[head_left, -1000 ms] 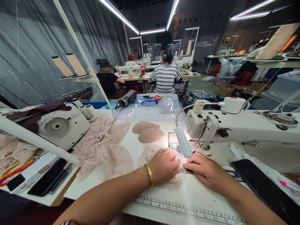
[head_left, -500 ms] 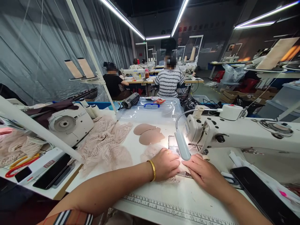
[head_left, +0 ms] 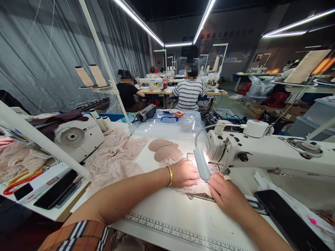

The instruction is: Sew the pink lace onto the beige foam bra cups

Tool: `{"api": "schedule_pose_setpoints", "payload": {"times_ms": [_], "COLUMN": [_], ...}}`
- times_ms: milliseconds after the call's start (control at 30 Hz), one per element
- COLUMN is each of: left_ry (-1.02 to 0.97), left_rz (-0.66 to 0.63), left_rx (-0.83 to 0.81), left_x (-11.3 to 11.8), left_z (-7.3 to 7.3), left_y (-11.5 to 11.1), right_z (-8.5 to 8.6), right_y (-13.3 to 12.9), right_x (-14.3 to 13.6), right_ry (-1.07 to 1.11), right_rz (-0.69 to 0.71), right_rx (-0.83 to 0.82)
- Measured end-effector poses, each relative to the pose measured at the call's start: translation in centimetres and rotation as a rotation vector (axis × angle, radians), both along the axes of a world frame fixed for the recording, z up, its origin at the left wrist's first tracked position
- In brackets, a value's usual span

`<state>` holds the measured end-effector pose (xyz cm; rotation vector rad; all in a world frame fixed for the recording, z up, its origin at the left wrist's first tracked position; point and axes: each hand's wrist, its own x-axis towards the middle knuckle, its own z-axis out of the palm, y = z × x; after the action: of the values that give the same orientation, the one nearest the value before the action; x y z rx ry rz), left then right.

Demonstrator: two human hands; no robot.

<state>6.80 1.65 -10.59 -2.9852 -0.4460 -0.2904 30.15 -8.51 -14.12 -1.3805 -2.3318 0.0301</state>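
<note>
Beige lace fabric [head_left: 192, 188] lies under the work lamp [head_left: 201, 164], by the needle area of the white sewing machine [head_left: 264, 146]. My left hand [head_left: 183, 173], wearing a gold bangle and a ring, rests on this fabric with its fingers stretched out and slightly apart. To the right of the lamp, my right hand [head_left: 223, 190] has its fingers pressed together on the fabric's edge; the fingertips are partly hidden. A dark patterned edge shows below the fabric. Two tan cup-shaped pieces [head_left: 167, 152] lie just beyond my left hand.
A heap of lace [head_left: 115, 157] lies at left, beside a second machine [head_left: 75, 136]. A printed ruler [head_left: 180, 232] runs along the front edge. At right is a black phone [head_left: 293, 219]. A clear plastic box [head_left: 167, 127] stands behind; two people sit farther back.
My left hand has shifted slightly left, its fingers straighter and flatter. My right hand is a little lower, and more pale fabric shows between the hands. The camera view has shifted slightly.
</note>
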Motion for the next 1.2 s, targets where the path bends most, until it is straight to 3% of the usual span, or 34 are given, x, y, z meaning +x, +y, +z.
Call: {"api": "schedule_pose_setpoints", "payload": {"times_ms": [100,200,400,667,800,900,967,1000,1067,1100,1167,1200], "left_ry": [0.007,0.012,0.001,0.002,-0.096,-0.372,-0.502,-0.546,-0.590,-0.575,-0.579,-0.701], "left_rz": [-0.080,-0.071,0.042,0.168,0.124,0.069,0.041,0.047,0.076,0.082,0.166,0.253], "left_rx": [-0.025,-0.031,0.010,-0.097,-0.063,-0.195,-0.338,-0.485,-0.921,-1.218,-1.491,-1.771], "left_x": [-0.1,0.0,0.2,0.6,-1.3,-3.8,-5.3,-5.9,-6.7,-6.9,-6.8,-6.6], "left_z": [0.0,0.0,0.4,1.4,2.0,1.8,1.1,0.6,-0.7,-1.3,-1.9,-1.8], "left_y": [0.3,0.5,0.3,-0.4,-0.9,-2.3,-4.7,-6.4,-10.4,-12.5,-16.1,-17.5], "right_z": [-0.1,0.0,0.7,1.8,3.1,3.7,3.8,3.8,3.7,3.6,3.3,3.0], "right_y": [0.0,0.0,-0.2,-0.1,-0.9,-1.5,-1.8,-2.0,-2.8,-3.4,-5.1,-6.0], "right_x": [0.0,-0.1,-0.5,-0.9,-2.4,-4.6,-6.4,-7.3,-9.0,-9.8,-11.2,-11.8], "right_ry": [-0.016,-0.010,0.115,0.275,0.431,0.626,0.775,0.846,0.962,1.017,1.127,1.179], "right_rz": [-0.003,-0.014,-0.022,-0.015,-0.035,-0.035,-0.037,-0.044,-0.058,-0.068,-0.108,-0.136], "right_rx": [0.005,0.011,-0.066,-0.155,-0.227,-0.367,-0.465,-0.499,-0.545,-0.559,-0.573,-0.567]}}
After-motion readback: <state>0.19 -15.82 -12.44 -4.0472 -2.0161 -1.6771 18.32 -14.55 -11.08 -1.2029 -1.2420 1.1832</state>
